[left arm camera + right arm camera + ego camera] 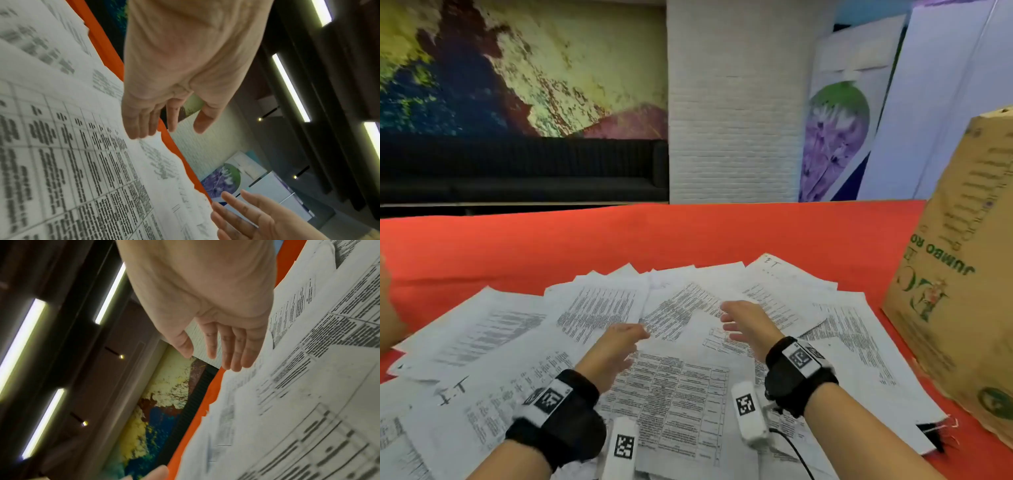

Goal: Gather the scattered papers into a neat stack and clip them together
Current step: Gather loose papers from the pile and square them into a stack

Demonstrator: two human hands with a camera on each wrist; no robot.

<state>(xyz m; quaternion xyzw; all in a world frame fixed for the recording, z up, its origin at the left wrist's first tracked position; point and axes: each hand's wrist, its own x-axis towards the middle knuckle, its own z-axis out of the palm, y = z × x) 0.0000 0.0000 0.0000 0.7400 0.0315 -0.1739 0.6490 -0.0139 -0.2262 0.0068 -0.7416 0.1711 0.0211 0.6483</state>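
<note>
Papers (681, 377): spread loose over counter (619, 240), unstacked.
Left hand (616, 349): fingers straight, empty.
Right hand (748, 323): same.
Clip: unseen.
Left: everything.

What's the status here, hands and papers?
Left hand and right hand open, fingers straight, over the pile. Papers spread loose on the red table, unstacked. No clip in view. Cardboard box stands at the right edge.
</note>
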